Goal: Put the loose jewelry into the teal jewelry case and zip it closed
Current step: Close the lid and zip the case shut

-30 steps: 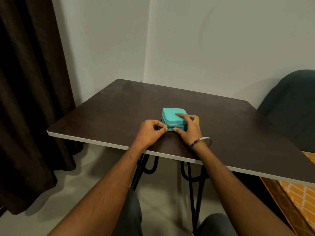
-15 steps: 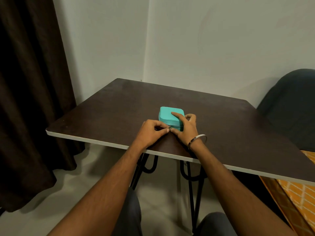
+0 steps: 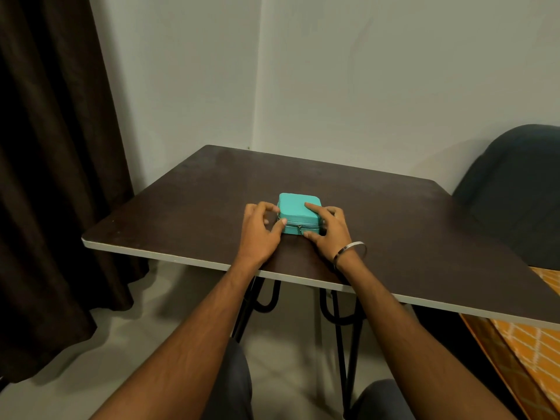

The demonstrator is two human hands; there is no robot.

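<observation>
Case [image 3: 298, 209], teal, sits shut on table [image 3: 424, 225], zip pull [image 3: 299, 229] at 6 o'clock; left hand [image 3: 260, 230] fingers spread, right hand [image 3: 330, 227] gripping its side. Nearly finished.

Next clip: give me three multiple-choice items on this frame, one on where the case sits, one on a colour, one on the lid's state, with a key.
1. Where is the jewelry case?
A. on the table
B. on the floor
C. on the chair

2. Its colour?
A. red
B. teal
C. black

3. The lid is
A. propped open
B. missing
C. down

Key: 1 A, it rests on the dark tabletop between the left hand and right hand. 2 B, its shell is teal. 3 C, the lid lies flat with the zipper pull hanging at the front.
</observation>
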